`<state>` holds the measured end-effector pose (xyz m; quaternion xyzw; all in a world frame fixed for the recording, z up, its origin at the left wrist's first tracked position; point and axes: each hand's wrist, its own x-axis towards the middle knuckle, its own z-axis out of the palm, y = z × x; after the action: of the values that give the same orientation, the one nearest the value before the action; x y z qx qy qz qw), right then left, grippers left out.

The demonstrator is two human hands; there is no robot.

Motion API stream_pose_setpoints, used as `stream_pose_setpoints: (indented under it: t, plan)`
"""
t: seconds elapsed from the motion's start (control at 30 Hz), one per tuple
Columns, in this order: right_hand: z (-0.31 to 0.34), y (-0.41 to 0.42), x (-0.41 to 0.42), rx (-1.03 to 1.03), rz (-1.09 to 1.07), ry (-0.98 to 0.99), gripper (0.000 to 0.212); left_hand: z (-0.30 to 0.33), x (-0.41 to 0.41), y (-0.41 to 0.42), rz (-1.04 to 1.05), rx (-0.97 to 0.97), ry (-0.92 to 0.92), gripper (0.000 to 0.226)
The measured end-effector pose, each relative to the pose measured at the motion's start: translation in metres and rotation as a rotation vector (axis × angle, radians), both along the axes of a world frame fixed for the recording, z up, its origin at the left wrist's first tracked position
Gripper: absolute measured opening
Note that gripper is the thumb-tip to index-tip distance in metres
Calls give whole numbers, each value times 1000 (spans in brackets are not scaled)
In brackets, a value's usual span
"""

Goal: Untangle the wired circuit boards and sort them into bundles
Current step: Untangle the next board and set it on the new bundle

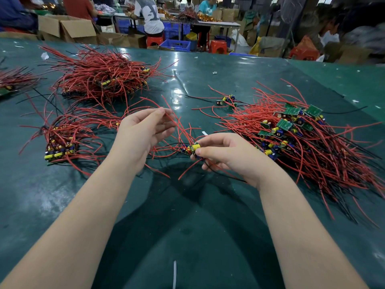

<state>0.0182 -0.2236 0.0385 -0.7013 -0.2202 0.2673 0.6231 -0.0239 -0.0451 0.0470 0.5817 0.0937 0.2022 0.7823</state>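
Note:
My right hand point(225, 153) pinches a small circuit board point(193, 149) with yellow and blue parts, just above the green table point(187, 205). Its red wires point(179, 126) fan up and to the left. My left hand point(141, 132) is raised beside them, fingers relaxed, fingertips touching the red wires. A big tangled heap of wired boards point(302, 138) lies to the right. A tidy bundle point(62, 142) lies at the left, and a larger pile point(100, 78) sits farther back left.
Two or three loose boards point(228, 101) lie mid-table beyond my hands. Another wire heap point(12, 82) shows at the far left edge. Cardboard boxes point(68, 28), red stools point(217, 46), blue crates and seated people fill the space past the table's far edge.

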Motion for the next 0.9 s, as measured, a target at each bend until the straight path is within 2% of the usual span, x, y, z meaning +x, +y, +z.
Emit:
stream_pose_setpoints:
  t: [0.3, 0.67, 0.9]
  plan:
    - [1, -1, 1, 19, -21, 27, 13, -1, -1, 5, -53, -72, 0, 20]
    - [0, -4, 5, -2, -30, 16, 13, 5, 1, 13, 9, -220, -27, 26]
    - [1, -4, 5, -8, -56, 4, 12, 5, 1, 14, 134, -119, -102, 16]
